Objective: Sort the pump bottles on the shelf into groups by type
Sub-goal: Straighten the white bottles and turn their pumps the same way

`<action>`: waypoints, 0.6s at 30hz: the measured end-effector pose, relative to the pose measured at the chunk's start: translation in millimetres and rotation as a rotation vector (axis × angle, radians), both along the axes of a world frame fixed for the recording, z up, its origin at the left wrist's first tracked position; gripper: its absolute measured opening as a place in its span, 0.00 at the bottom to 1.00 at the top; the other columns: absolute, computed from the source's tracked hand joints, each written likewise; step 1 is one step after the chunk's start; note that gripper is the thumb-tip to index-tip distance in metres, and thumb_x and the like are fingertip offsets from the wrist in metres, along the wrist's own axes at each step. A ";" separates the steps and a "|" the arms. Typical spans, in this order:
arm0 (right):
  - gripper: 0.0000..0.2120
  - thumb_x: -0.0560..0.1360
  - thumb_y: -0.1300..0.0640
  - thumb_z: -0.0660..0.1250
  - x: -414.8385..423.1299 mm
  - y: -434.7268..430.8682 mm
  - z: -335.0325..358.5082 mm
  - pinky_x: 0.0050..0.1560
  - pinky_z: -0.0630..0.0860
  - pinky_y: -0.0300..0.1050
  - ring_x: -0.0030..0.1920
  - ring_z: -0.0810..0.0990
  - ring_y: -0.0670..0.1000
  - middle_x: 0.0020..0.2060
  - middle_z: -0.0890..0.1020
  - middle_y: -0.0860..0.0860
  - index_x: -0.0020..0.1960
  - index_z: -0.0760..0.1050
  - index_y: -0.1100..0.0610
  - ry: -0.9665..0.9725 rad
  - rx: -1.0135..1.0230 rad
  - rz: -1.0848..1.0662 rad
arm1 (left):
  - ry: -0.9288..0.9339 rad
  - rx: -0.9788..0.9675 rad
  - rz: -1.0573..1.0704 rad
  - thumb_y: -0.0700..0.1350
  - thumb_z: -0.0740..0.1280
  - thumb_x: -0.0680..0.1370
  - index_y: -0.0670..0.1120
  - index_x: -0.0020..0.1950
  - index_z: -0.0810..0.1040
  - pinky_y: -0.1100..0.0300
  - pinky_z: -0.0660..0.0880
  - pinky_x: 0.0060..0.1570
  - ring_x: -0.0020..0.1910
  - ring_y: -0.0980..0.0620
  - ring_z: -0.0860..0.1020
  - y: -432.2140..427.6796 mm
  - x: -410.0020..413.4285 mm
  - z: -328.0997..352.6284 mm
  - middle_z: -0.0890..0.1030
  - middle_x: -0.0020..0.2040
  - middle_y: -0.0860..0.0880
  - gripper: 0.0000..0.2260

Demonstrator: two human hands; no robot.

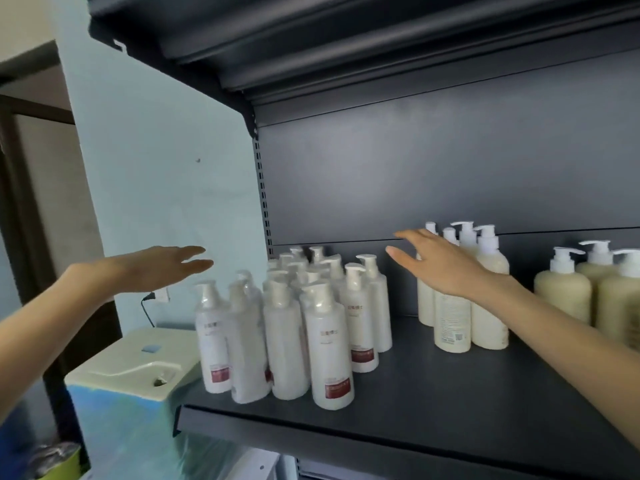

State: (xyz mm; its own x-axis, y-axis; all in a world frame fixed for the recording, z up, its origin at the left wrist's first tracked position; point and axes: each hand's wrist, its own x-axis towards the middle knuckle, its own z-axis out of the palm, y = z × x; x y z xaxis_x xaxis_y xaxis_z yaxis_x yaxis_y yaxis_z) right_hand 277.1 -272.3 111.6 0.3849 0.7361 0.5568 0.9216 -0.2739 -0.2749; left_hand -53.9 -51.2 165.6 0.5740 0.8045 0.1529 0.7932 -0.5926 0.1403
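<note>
A: Looking for the things to sort?

B: All up on the dark shelf (433, 393). Tall white pump bottles (325, 341) packed close on the left, some wrapped in shiny plastic. Middle cream pump bottles (488, 299) bunched further along, then far-right cream pump bottles (562, 292) near the edge, well apart from the white ones.

A: And the hands?

B: Both spread flat, holding nothing. Left hand (166, 268) up in the air, left of the white bunch. Right hand (446, 265) in front of the middle cream bunch. Touching or not? Can't tell.

A: Heavy to lift?

B: Probably. Look full, so likely a good weight for one hand. Hard plastic, not squishy, not easy to break. Maybe slippery, most of all the wrapped ones. Tall and thin too, so easy to tip and knock the next ones over.

A: Where to grab?

B: Round the middle of the body, thumb on one side, fingers on the other. Not by the pump top, since it might turn or pop up. Best to start at the edge of a bunch.
</note>
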 end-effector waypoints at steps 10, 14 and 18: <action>0.20 0.79 0.49 0.61 -36.0 87.8 15.6 0.56 0.65 0.38 0.65 0.72 0.52 0.66 0.74 0.53 0.68 0.70 0.56 0.292 0.043 -0.059 | -0.035 -0.140 -0.109 0.52 0.51 0.83 0.54 0.76 0.55 0.57 0.54 0.72 0.74 0.49 0.61 104.4 -43.8 -17.1 0.58 0.77 0.50 0.21; 0.14 0.80 0.51 0.61 -41.5 92.9 17.8 0.55 0.66 0.39 0.61 0.75 0.52 0.61 0.79 0.53 0.61 0.76 0.57 0.259 -0.009 -0.103 | -0.030 -0.191 -0.198 0.52 0.50 0.83 0.56 0.76 0.54 0.60 0.49 0.71 0.76 0.52 0.55 125.1 -30.1 -14.8 0.54 0.77 0.55 0.20; 0.13 0.80 0.55 0.60 -42.0 100.5 26.9 0.52 0.65 0.38 0.58 0.75 0.52 0.59 0.80 0.53 0.59 0.78 0.58 0.182 -0.028 -0.163 | -0.076 -0.199 -0.320 0.63 0.54 0.79 0.54 0.76 0.57 0.55 0.49 0.73 0.75 0.52 0.56 135.1 4.5 -10.0 0.59 0.76 0.55 0.28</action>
